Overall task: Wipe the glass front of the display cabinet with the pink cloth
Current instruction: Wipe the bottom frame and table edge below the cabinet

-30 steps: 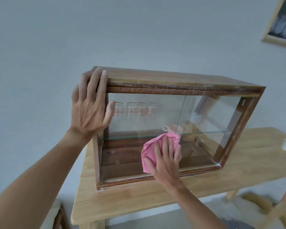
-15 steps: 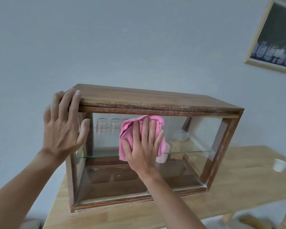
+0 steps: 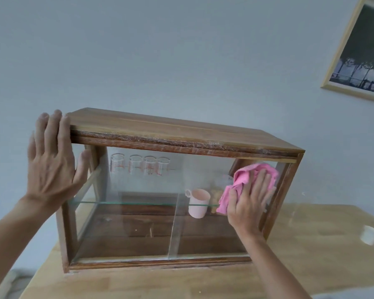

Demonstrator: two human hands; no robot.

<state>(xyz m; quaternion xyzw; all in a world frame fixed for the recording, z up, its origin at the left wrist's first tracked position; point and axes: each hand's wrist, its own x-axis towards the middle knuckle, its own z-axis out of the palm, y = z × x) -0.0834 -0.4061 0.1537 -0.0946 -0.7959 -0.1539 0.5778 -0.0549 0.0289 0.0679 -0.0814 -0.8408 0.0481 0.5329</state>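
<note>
One wooden display cabinet standing on a light wooden surface, against a pale wall. Glass front in two panes, overlapping at a vertical seam near mid-width. One pink cloth pressed flat against the upper right part of the glass front, just inside the right frame post. Right hand spread over the cloth, fingers extended, palm bearing on it; grip flat and apart rather than clenched, cloth pinned under it against the pane. Left hand laid open on the cabinet's upper left corner, four fingers up over the top edge, thumb against the left side; grip apart, clamped on nothing. Inside, one glass shelf running the width. On it: four clear measuring glasses with red markings in a row at the back left, one pink mug near centre, some pale items behind it partly hidden by the cloth, not identifiable. One small white cup on the surface well to the right of the cabinet. One framed picture on the wall at upper right.
</note>
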